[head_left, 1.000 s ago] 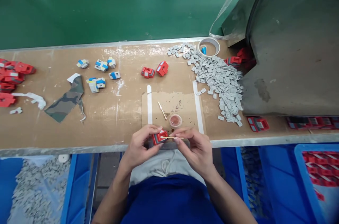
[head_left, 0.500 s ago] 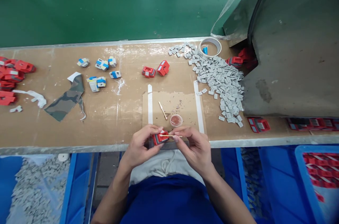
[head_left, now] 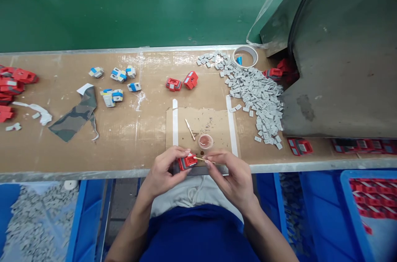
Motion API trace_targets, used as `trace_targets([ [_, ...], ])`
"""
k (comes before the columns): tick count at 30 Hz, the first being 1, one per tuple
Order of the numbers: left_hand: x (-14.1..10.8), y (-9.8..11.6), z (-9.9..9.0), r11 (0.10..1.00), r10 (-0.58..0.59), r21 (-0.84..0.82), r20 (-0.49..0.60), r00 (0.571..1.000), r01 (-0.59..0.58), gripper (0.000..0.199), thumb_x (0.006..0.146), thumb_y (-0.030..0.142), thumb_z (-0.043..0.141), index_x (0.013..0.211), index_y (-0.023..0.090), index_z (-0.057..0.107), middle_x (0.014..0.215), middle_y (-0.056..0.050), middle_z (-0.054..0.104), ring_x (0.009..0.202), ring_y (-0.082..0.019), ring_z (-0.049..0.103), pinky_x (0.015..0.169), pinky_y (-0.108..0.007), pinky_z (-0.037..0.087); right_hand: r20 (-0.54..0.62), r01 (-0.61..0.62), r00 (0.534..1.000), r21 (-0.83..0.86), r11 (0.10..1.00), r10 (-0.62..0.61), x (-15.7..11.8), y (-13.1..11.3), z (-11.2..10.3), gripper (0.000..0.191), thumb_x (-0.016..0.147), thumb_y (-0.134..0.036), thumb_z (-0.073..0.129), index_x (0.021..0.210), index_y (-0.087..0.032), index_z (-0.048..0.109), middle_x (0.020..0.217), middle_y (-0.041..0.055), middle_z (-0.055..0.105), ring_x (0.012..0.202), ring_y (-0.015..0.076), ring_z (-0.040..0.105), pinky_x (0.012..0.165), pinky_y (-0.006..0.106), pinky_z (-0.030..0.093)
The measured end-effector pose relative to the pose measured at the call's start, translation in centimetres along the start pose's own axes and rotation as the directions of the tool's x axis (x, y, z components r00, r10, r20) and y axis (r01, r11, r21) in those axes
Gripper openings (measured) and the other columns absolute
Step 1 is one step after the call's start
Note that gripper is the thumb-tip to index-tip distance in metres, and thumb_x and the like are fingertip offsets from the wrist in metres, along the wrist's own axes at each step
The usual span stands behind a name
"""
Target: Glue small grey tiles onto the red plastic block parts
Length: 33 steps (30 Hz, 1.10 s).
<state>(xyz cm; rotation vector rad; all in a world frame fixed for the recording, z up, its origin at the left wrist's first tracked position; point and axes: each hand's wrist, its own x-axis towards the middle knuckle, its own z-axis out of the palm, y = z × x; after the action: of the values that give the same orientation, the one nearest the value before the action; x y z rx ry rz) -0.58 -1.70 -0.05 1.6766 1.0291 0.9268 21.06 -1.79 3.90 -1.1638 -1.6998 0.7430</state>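
Near the table's front edge, my left hand (head_left: 166, 171) is closed around a small red and grey plastic part (head_left: 187, 161), thumb and fingers at its sides. My right hand (head_left: 231, 173) pinches a thin wooden cotton swab (head_left: 203, 159). The swab's pale tip is at the right side of the red part; whether it touches cannot be made out. Just beyond my hands stands a small clear cup (head_left: 205, 141) with reddish-brown liquid. A white stick (head_left: 190, 129) lies to the left of the cup on a piece of cardboard (head_left: 217, 113) taped to the table.
Two red parts (head_left: 182, 82) lie farther back. A pile of small grey plates (head_left: 259, 98) and a tape roll (head_left: 245, 56) are on the right, beside a metal box (head_left: 341, 67). White-blue parts (head_left: 118, 75), camouflage cloth (head_left: 77, 115) and red parts (head_left: 12, 84) lie left. Blue bins (head_left: 85, 212) flank me below.
My right hand has drawn back slightly to the right, and the swab tip has moved from over the red part to its right side. My left hand keeps its hold.
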Motion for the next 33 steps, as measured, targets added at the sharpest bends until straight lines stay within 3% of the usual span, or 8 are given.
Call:
trace_targets([
  [17, 0.2, 0.3, -0.1, 0.999, 0.03, 0.027, -0.001, 1.0, -0.03, 0.027, 0.087, 0.014, 0.074, 0.113, 0.02, 0.067, 0.111, -0.013, 0.077, 0.102, -0.024, 0.075, 0.088, -0.034, 0.061, 0.047, 0.026, 0.999, -0.042, 0.999, -0.024, -0.1, -0.4, -0.5, 0.014, 0.096, -0.009, 0.064, 0.094, -0.023, 0.062, 0.086, 0.0038, 0.077, 0.078, 0.0164, 0.076, 0.07, 0.025, 0.061],
  [28, 0.2, 0.2, -0.2, 0.999, 0.038, 0.03, 0.003, 0.999, -0.038, 0.028, 0.087, 0.016, 0.076, 0.114, 0.02, 0.069, 0.113, -0.014, 0.077, 0.103, -0.024, 0.075, 0.089, -0.035, 0.061, 0.09, 0.013, 0.996, 0.075, 0.997, -0.019, 0.6, -1.1, -0.2, 0.013, 0.095, -0.011, 0.065, 0.093, -0.024, 0.065, 0.086, 0.0028, 0.079, 0.078, 0.018, 0.078, 0.069, 0.026, 0.062],
  [30, 0.1, 0.2, -0.2, 0.999, 0.028, 0.026, 0.001, 1.0, -0.028, 0.03, 0.087, 0.016, 0.076, 0.116, 0.02, 0.069, 0.115, -0.014, 0.076, 0.105, -0.024, 0.075, 0.09, -0.036, 0.061, 0.06, -0.028, 0.998, 0.079, 0.996, 0.024, 0.5, -0.6, -0.6, 0.013, 0.095, -0.011, 0.066, 0.094, -0.024, 0.065, 0.087, 0.0032, 0.078, 0.079, 0.0178, 0.077, 0.07, 0.027, 0.062],
  [33, -0.1, 0.2, -0.2, 1.0, 0.019, 0.018, -0.016, 1.0, -0.018, 0.032, 0.088, 0.015, 0.074, 0.119, 0.021, 0.068, 0.117, -0.013, 0.076, 0.106, -0.024, 0.075, 0.09, -0.036, 0.061, -0.101, -0.09, 0.991, 0.027, 0.996, 0.093, 0.1, 0.9, -1.4, 0.012, 0.095, -0.012, 0.066, 0.095, -0.024, 0.066, 0.092, 0.0048, 0.074, 0.087, 0.0184, 0.074, 0.076, 0.029, 0.06],
])
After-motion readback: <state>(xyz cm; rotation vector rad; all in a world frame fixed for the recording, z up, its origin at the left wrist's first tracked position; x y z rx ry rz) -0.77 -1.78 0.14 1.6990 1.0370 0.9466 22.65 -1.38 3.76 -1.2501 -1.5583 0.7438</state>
